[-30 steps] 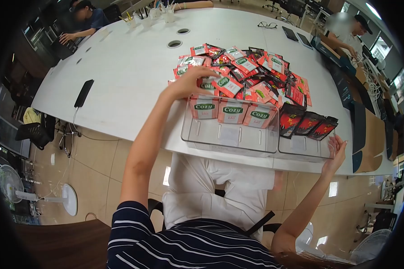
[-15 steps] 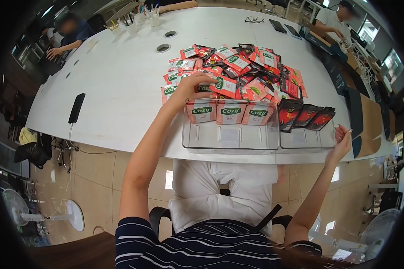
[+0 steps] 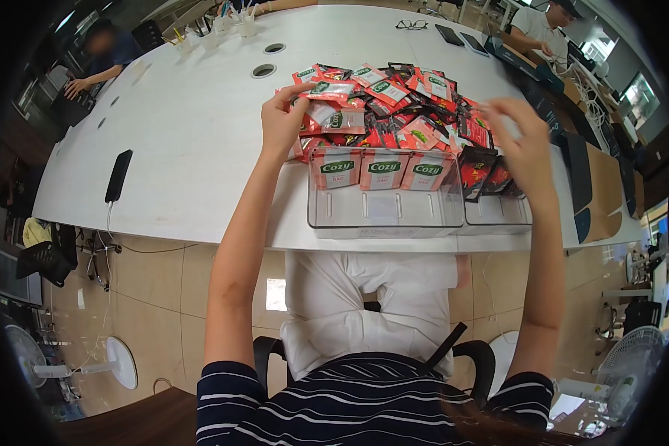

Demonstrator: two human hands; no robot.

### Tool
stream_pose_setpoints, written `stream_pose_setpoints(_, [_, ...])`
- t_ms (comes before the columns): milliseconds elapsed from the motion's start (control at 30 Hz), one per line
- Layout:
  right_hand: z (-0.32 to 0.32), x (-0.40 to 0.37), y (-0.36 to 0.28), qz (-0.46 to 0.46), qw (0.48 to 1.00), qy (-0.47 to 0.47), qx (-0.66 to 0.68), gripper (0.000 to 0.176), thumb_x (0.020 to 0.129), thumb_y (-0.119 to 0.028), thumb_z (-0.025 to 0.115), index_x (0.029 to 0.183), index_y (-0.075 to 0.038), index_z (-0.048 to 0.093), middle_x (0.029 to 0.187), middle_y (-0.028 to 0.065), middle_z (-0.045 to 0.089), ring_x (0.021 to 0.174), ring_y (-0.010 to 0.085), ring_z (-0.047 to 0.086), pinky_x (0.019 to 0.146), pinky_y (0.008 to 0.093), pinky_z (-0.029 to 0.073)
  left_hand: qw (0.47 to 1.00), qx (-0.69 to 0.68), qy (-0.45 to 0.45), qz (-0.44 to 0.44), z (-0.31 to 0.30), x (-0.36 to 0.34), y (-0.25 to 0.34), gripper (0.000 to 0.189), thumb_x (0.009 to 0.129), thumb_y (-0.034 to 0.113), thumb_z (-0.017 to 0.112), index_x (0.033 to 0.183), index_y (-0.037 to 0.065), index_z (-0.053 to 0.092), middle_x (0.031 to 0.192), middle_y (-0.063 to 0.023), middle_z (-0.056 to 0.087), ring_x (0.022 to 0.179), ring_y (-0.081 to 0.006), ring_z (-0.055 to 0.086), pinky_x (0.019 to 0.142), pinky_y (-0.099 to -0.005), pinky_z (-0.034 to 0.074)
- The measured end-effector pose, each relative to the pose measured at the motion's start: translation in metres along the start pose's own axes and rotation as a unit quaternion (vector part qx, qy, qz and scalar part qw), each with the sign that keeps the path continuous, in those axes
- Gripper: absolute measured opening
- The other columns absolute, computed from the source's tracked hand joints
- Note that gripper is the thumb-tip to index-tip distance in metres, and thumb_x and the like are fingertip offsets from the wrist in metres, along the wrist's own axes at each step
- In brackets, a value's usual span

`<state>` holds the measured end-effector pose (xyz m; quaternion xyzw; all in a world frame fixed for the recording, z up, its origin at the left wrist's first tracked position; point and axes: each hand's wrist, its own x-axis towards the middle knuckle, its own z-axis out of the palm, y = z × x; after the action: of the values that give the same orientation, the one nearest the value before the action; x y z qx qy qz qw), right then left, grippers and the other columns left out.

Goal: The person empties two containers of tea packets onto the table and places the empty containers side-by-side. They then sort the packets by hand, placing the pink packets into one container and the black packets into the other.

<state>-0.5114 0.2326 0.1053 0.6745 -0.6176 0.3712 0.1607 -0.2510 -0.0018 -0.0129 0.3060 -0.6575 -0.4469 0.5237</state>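
Observation:
My left hand (image 3: 284,119) pinches a pink Cozy packet (image 3: 330,91) over the left side of the pile of pink and black-red packets (image 3: 394,104). My right hand (image 3: 516,130), blurred by motion, hangs over the right side of the pile; its fingers are smeared. In front of the pile is a clear plastic bin (image 3: 385,215) with a row of pink Cozy packets (image 3: 382,170) standing along its back. Beside it on the right, a second clear bin (image 3: 496,216) has black-red packets (image 3: 476,172) at its back, partly behind my right forearm.
A black phone (image 3: 119,175) with a cable lies on the white table (image 3: 193,141) at left. Glasses (image 3: 412,24) and two phones (image 3: 448,35) lie at the back. Cardboard boxes (image 3: 606,193) stand at the right edge. Other people sit at the far left and far right.
My left hand has moved up and left and now pinches a packet. My right hand has left the right bin's outer edge and risen over the pile's right side.

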Motion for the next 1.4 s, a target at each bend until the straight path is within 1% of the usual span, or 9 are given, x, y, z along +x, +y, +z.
stream_pose_setpoints(200, [0.108, 0.055, 0.01, 0.024, 0.966, -0.249, -0.072, 0.035, 0.088, -0.035, 0.06, 0.099, -0.003, 0.067, 0.095, 0.0131, 0.067, 0.093, 0.0299, 0.062, 0.081, 0.0405, 0.049, 0.974, -0.208, 0.027, -0.085, 0.001, 0.002, 0.009, 0.03, 0.091, 0.022, 0.051, 0.109, 0.006, 0.07, 0.094, -0.0055, 0.067, 0.065, -0.0033, 0.052, 0.054, -0.0181, 0.041])
stream_pose_setpoints(300, [0.177, 0.082, 0.041, 0.071, 0.913, -0.358, -0.181, 0.042, 0.086, -0.039, 0.061, 0.109, -0.004, 0.065, 0.109, 0.0153, 0.065, 0.103, 0.0321, 0.062, 0.088, 0.0418, 0.049, 0.987, -0.114, 0.063, -0.095, 0.0, -0.004, 0.019, 0.026, 0.088, 0.022, 0.059, 0.104, 0.005, 0.071, 0.085, -0.0021, 0.065, 0.063, -0.0037, 0.053, 0.05, -0.0191, 0.042])
stream_pose_setpoints(667, [0.202, 0.101, 0.056, 0.163, 0.893, -0.342, -0.243, 0.067, 0.065, -0.038, 0.085, 0.119, -0.005, 0.061, 0.121, 0.0135, 0.063, 0.109, 0.0291, 0.062, 0.088, 0.0449, 0.052, 0.996, -0.068, -0.003, 0.057, 0.008, -0.002, 0.007, 0.043, 0.078, 0.003, 0.073, 0.114, 0.004, 0.051, 0.091, -0.0098, 0.065, 0.077, -0.012, 0.066, 0.062, -0.0214, 0.05])
stream_pose_setpoints(800, [0.21, 0.093, 0.082, 0.12, 0.902, -0.346, -0.227, 0.053, 0.07, -0.058, 0.072, 0.078, -0.005, 0.072, 0.078, 0.0139, 0.069, 0.08, 0.0311, 0.067, 0.073, 0.0427, 0.052, 0.994, -0.076, 0.01, 0.073, 0.01, -0.004, 0.014, 0.06, 0.077, 0.001, 0.074, 0.128, 0.004, 0.041, 0.101, -0.0155, 0.065, 0.087, -0.0163, 0.067, 0.07, -0.0253, 0.055])
stream_pose_setpoints(933, [0.205, 0.095, 0.07, 0.127, 0.919, -0.316, -0.2, 0.047, 0.07, -0.05, 0.075, 0.07, -0.003, 0.07, 0.076, 0.0156, 0.068, 0.077, 0.0316, 0.067, 0.07, 0.0438, 0.052, 0.994, -0.089, 0.021, 0.061, 0.009, -0.004, 0.013, 0.063, 0.076, 0.0, 0.074, 0.13, 0.005, 0.042, 0.105, -0.0155, 0.064, 0.09, -0.0174, 0.067, 0.072, -0.0259, 0.056])
stream_pose_setpoints(1033, [0.204, 0.107, 0.06, 0.165, 0.869, -0.428, -0.184, 0.056, 0.065, -0.036, 0.085, 0.106, -0.003, 0.067, 0.116, 0.0157, 0.065, 0.107, 0.029, 0.063, 0.086, 0.0426, 0.053, 0.995, -0.085, 0.016, 0.048, 0.008, -0.004, 0.009, 0.061, 0.076, 0.0, 0.074, 0.129, 0.006, 0.044, 0.105, -0.0145, 0.063, 0.09, -0.0162, 0.066, 0.072, -0.0251, 0.055])
stream_pose_setpoints(1167, [0.206, 0.092, 0.06, 0.094, 0.924, -0.312, -0.202, 0.056, 0.06, -0.028, 0.088, 0.105, -0.001, 0.066, 0.111, 0.0149, 0.067, 0.101, 0.0293, 0.066, 0.082, 0.0461, 0.054, 0.995, -0.083, 0.019, 0.043, 0.008, -0.002, 0.002, 0.059, 0.076, -0.001, 0.073, 0.127, 0.006, 0.046, 0.104, -0.0125, 0.063, 0.089, -0.0148, 0.065, 0.072, -0.0249, 0.055])
stream_pose_setpoints(1267, [0.207, 0.103, 0.068, 0.165, 0.857, -0.434, -0.222, 0.055, 0.06, -0.025, 0.088, 0.105, -0.002, 0.066, 0.111, 0.014, 0.067, 0.1, 0.0306, 0.066, 0.08, 0.047, 0.054, 0.996, -0.077, 0.021, 0.042, 0.009, -0.001, 0.001, 0.057, 0.077, -0.001, 0.072, 0.127, 0.006, 0.047, 0.103, -0.0119, 0.063, 0.089, -0.0149, 0.065, 0.071, -0.025, 0.054])
stream_pose_setpoints(1400, [0.187, 0.092, 0.052, 0.14, 0.915, -0.335, -0.175, 0.046, 0.063, -0.017, 0.082, 0.104, -0.004, 0.067, 0.112, 0.0154, 0.066, 0.099, 0.0333, 0.066, 0.079, 0.0457, 0.054, 0.996, -0.077, 0.023, 0.04, 0.009, -0.002, 0.003, 0.056, 0.079, -0.001, 0.071, 0.129, 0.006, 0.045, 0.099, -0.0109, 0.064, 0.087, -0.0145, 0.065, 0.071, -0.0252, 0.054])
